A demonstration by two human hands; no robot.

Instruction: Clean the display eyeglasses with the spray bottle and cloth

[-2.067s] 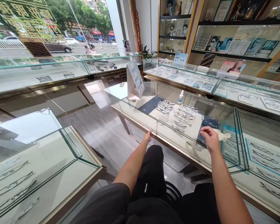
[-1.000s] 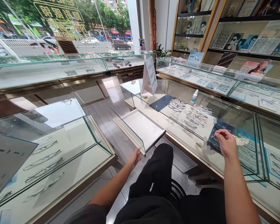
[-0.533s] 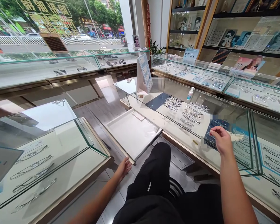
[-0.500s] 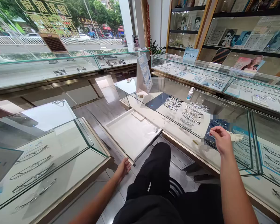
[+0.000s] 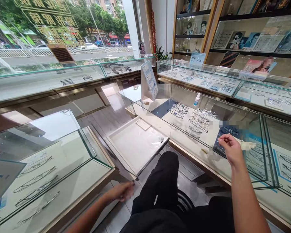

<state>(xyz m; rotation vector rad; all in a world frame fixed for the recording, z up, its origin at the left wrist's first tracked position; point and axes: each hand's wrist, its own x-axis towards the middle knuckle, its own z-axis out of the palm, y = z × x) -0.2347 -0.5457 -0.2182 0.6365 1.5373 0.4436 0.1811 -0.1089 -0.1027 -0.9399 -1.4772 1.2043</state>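
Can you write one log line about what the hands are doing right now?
left hand: blurred, below pulled-out tray corner | right hand: on glass counter, pinching something small | glasses under glass

Bright daylight is pouring in through the shop window [image 5: 63, 29] at the upper left, lighting the room evenly and leaving only soft shadows. Glare and reflections are washing over the glass counters [image 5: 50, 129]. The wide lens is bending straight edges near the frame borders. The left hand [image 5: 122, 192] is smearing with motion blur, while the right hand [image 5: 231, 150] is showing sharp.
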